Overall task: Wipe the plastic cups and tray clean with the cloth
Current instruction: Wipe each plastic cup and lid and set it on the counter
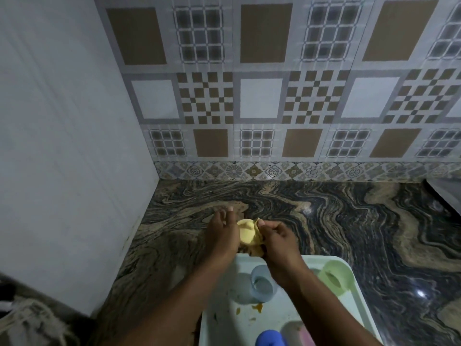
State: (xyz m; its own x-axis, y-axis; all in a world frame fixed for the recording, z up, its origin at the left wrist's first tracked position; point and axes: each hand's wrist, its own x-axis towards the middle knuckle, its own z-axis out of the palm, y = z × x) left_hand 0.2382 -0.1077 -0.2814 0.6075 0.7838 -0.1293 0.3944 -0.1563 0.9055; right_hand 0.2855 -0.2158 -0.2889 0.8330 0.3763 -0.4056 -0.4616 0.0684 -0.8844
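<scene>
We take the tray (359, 290) as our landmark: it lies on the swirled stone counter (349, 221), and both hands work just beyond its far edge, over the counter, probably so that whatever comes off falls clear of the cups. Our left hand (222, 236) wraps a yellow cup (245, 232) from the side, fingers curled round its wall to steady it, while our right hand (277, 237) pinches a yellowish cloth (257, 245) against the cup's rim, thumb and fingertips closed tight on the fabric. On the tray stand a blue cup (263, 284) and a green cup (335, 277), apparently waiting their turn; orange smears (258, 307) mark the tray floor nearer us, so we judge the tray not yet wiped. At the near edge a blue thing and a pink one show only in part
</scene>
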